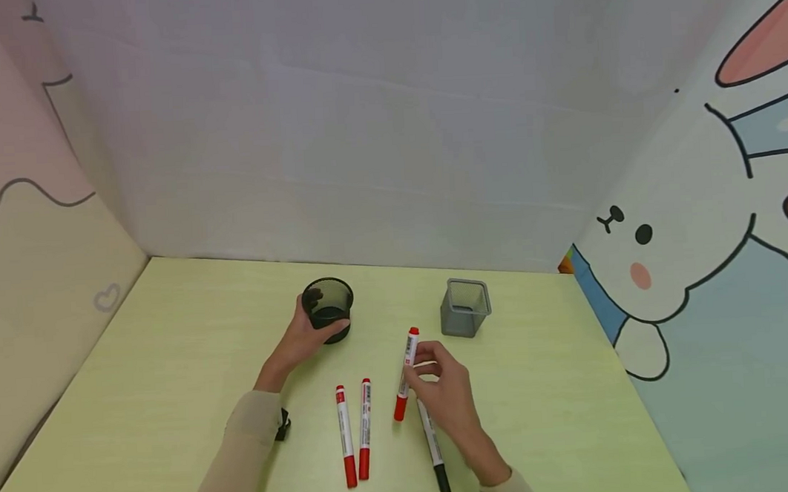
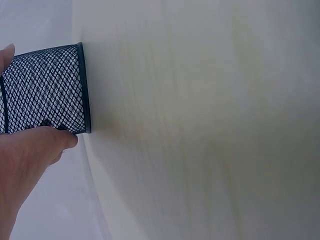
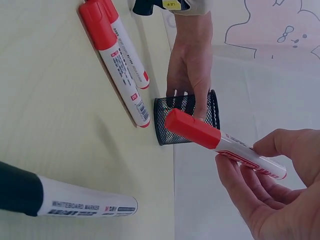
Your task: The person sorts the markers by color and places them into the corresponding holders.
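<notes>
My left hand (image 1: 305,336) grips the round black mesh cup (image 1: 328,309) from its left side, thumb at the front; the left wrist view shows the mesh wall (image 2: 45,90) between thumb and fingers. The cup stands upright. My right hand (image 1: 444,388) pinches a red-capped white marker (image 1: 407,371) between thumb and fingers, its cap end toward me. In the right wrist view this marker (image 3: 240,152) is in front of the cup (image 3: 185,117). Two more red markers (image 1: 346,434) (image 1: 365,429) lie side by side, and a black-capped marker (image 1: 433,444) lies beneath the right hand.
A square grey mesh holder (image 1: 464,309) stands at the back right of the pale yellow-green table (image 1: 172,347). White cloth (image 1: 361,129) hangs behind the table, with cartoon-printed panels (image 1: 689,260) at the sides.
</notes>
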Available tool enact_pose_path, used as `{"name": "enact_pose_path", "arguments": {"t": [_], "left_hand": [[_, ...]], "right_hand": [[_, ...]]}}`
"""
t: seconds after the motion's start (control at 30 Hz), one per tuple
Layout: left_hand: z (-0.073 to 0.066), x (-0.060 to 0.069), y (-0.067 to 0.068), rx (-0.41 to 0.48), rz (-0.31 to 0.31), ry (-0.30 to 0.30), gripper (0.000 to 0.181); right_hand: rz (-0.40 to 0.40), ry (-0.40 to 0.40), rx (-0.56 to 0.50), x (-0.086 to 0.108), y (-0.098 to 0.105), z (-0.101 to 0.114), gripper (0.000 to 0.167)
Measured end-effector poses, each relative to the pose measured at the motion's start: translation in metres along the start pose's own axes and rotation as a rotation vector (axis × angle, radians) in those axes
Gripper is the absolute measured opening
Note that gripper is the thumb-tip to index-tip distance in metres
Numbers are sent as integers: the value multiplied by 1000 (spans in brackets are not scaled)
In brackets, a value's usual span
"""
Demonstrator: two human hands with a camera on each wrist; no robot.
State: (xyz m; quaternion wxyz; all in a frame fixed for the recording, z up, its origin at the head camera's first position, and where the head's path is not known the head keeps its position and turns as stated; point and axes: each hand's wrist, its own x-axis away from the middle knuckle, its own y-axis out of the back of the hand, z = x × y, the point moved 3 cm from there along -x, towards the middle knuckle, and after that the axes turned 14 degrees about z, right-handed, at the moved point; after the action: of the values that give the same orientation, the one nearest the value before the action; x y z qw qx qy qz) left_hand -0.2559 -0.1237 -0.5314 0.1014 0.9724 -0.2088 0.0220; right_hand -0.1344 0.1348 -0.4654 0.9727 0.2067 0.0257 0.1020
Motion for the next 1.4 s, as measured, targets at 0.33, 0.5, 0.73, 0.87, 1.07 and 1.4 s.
{"name": "enact_pose_path", "arguments": {"t": [0.33,0.5,0.73,0.87,1.07,1.4], "left_hand": [[2,-1,0,-15,-9,-15,98],[2,-1,0,-24,-11,1,100],[3,-2,1,-32,-15,18,103],[4,-3,1,-44,-19,18,103],[3,-3,1,-56,-18,26,102],[1,0,1,-51,-12,23,101]], "right_hand": [[-66,41,-56,-14,3,9,27],[-86,57,-64,-21,1,12,28],[-143,91,-90,-33,-4,15,28],[-163,119,-118,-39,-5,18,27],[-181,178,-165,-50,-8,23,27],[-198,235,-191,-65,-15,31,29]]}}
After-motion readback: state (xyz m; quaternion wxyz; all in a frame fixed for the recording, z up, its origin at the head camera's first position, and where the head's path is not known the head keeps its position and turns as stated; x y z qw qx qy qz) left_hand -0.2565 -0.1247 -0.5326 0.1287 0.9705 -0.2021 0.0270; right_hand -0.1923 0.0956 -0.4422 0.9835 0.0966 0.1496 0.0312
